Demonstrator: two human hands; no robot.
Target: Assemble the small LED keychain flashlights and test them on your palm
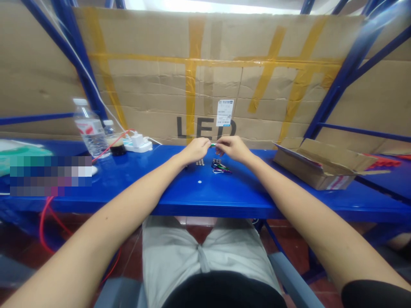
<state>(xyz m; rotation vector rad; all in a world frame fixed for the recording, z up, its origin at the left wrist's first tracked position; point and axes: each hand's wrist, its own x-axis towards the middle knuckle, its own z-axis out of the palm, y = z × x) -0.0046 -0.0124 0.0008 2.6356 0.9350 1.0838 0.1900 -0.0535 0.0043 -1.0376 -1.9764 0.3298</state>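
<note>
My left hand point(196, 149) and my right hand point(233, 148) meet above the far part of the blue table point(180, 192). Their fingertips pinch a small thin green piece point(212, 145) from either side; it is too small to name. Just below on the tabletop lies a little heap of shiny coloured pieces point(221, 167), green and purple among them, with a pale loop. Left of that heap, several small silvery pieces point(200, 162) sit close together, partly behind my left hand. A white round dot point(199, 182) shows nearer to me.
An open cardboard box point(316, 171) stands on the right. At the left are a water bottle point(90, 132), a smaller bottle with dark liquid point(117, 147) and a white power strip point(139, 145) with cables. A large cardboard panel point(154, 94) rises behind the table.
</note>
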